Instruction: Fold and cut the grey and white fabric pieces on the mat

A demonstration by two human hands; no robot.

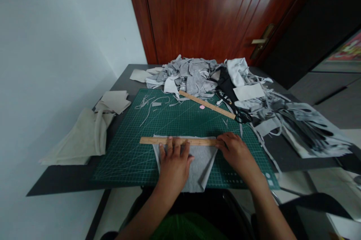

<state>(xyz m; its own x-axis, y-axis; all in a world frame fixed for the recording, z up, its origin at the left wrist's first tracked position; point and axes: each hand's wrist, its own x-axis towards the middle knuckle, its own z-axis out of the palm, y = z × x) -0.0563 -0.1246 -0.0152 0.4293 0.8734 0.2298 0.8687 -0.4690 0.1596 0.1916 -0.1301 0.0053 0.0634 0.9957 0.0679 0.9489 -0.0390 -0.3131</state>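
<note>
A piece of grey knit fabric lies on the green cutting mat, its lower end reaching the mat's front edge. Across its top edge rests a wooden ruler, sticking out past the fabric on the left. My left hand is flat, fingers spread, with the fingertips pressing on the ruler and the palm over the cloth. At the ruler's right end, by the fabric's corner, my right hand has its thumb and fingers closed on the ruler; whether they also grip the cloth is hidden.
A second wooden ruler lies slanted at the back, near black-handled scissors. Behind is a heap of grey scraps. Stacked grey fabric sits at right, cream cloth at left. A wall and door border the table.
</note>
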